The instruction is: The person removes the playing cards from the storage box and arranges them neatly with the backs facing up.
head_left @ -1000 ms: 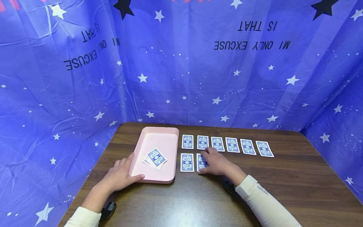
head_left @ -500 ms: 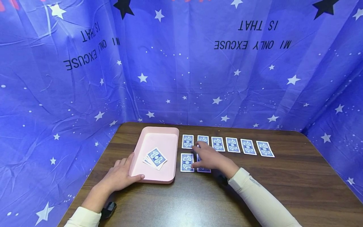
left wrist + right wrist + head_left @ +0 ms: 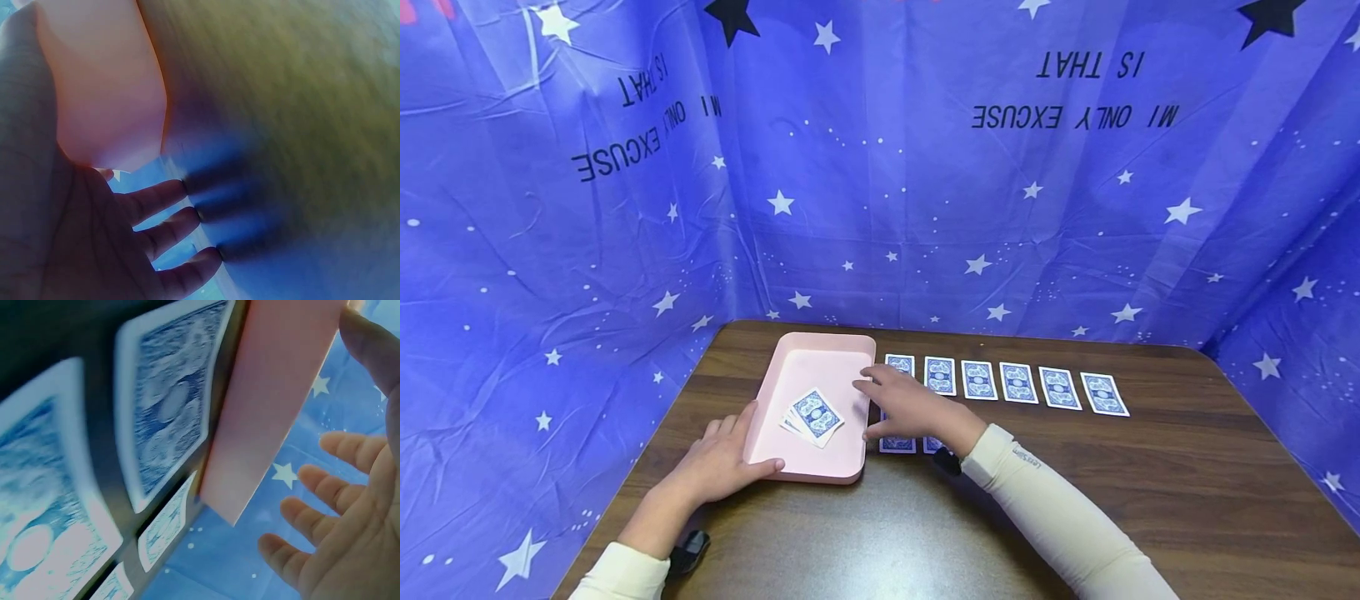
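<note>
My left hand (image 3: 718,460) rests against the near left corner of a pink tray (image 3: 808,343), thumb at the near rim and fingers along the left side. In the left wrist view, fingertips (image 3: 199,215) touch the tabletop beside the tray wall (image 3: 112,106). A few blue-backed playing cards (image 3: 816,415) lie fanned face down inside the tray. My right hand (image 3: 913,406) hovers over the tray's right edge with its fingers spread and holds nothing. Below it are two face-down playing cards, the left one (image 3: 897,444) and the right one (image 3: 932,445), both partly covered.
A back row of several face-down playing cards (image 3: 1018,383) runs rightward from the tray; the right hand partly covers its leftmost card (image 3: 900,362). Bare wooden table (image 3: 1150,492) shows at the right and front. A blue star-patterned curtain (image 3: 925,208) surrounds the table's far sides.
My right hand has moved left from the second front-row card to the tray's right edge, leaving that card in place. The left hand and tray have stayed still.
</note>
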Demonstrator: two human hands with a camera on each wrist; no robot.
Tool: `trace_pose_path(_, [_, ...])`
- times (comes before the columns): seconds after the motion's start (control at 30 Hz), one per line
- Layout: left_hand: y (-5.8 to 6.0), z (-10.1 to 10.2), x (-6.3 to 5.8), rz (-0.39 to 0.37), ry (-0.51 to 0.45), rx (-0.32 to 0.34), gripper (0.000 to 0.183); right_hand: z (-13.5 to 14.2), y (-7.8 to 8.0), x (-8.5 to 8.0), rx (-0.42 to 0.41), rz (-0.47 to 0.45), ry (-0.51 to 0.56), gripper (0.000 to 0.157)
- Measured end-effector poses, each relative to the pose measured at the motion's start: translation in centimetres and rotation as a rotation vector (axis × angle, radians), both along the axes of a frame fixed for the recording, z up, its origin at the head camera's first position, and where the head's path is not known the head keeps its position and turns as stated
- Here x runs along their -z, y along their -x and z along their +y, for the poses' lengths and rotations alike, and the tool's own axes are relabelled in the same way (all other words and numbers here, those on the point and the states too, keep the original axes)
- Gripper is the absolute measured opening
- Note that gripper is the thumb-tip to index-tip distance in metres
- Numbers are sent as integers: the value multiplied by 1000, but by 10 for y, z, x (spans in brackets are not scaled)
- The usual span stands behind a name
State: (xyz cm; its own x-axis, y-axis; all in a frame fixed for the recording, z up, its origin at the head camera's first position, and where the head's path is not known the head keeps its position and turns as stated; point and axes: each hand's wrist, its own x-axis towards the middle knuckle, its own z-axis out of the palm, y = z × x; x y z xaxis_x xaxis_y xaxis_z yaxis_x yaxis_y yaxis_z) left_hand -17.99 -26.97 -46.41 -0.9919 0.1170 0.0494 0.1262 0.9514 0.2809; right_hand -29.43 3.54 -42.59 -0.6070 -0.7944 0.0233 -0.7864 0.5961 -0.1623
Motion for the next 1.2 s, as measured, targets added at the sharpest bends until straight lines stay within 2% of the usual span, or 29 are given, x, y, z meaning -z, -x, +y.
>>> trace_pose_path(0.33, [1, -1, -1, -13, -5, -5, 113, -11, 3, -7, -2, -37, -14, 87])
trace_pose_path(0.53, [1, -2, 0, -8, -6, -2, 113, -17, 5, -8, -44, -39, 24, 84])
trace_pose_path(1.07, [1, -2, 1, 8, -7, 1, 113, -58, 24, 13, -122, -142, 19, 84])
trace_pose_path(1.2, [0, -1, 0, 7, -10, 3, 113, -64, 26, 16, -111, -185, -7, 86])
